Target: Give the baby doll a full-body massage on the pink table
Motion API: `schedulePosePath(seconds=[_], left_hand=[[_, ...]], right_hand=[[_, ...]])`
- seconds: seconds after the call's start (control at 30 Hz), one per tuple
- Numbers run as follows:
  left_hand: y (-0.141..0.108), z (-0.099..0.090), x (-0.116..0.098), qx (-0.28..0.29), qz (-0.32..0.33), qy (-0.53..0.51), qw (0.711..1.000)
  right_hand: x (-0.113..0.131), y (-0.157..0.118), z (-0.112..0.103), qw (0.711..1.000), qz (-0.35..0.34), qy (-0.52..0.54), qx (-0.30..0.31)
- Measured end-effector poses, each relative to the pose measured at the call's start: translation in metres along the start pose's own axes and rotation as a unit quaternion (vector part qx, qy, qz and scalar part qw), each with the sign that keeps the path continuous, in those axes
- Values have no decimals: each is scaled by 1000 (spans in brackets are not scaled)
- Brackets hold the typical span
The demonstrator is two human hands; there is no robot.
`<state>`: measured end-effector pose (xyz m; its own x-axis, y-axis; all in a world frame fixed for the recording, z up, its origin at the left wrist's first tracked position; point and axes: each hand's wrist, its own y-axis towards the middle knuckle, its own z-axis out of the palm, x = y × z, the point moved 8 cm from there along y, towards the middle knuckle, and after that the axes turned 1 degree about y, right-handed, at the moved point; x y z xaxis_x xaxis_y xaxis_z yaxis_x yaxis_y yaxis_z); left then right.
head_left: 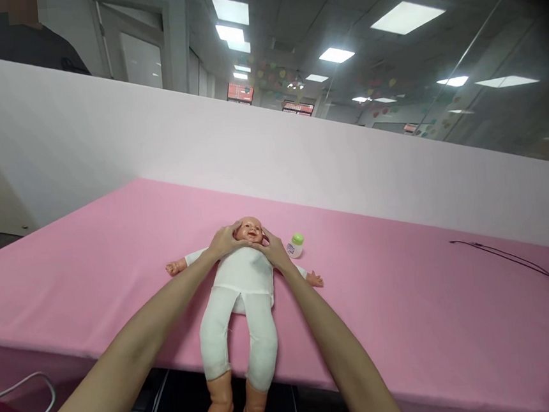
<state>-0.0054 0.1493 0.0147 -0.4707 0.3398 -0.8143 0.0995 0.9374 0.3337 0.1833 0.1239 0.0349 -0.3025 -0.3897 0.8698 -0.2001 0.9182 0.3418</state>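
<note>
A baby doll (pixel 240 286) with a white cloth body and vinyl limbs lies on its back on a pink-covered table (pixel 107 265). My left hand (pixel 222 241) cups the side of the doll's head (pixel 248 231), and my right hand (pixel 272 250) holds the other cheek and jaw. Its lower legs stick out past the table's near edge. Just beyond my right hand stands a small white bottle with a green cap (pixel 296 245), apart from the doll.
A black cable (pixel 525 267) lies across the table's right side. A white partition (pixel 201 135) runs behind the table, with a person in dark clothing (pixel 25 48) beyond it at upper left. A white wire loop (pixel 18 411) shows below the near edge at left.
</note>
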Motion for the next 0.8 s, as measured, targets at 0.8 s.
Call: schedulePosePath(seconds=[0.8], left_hand=[[-1,2,16,21,5,-49,999]], right_hand=[[3,-3,-3,1000,17,12,-4]])
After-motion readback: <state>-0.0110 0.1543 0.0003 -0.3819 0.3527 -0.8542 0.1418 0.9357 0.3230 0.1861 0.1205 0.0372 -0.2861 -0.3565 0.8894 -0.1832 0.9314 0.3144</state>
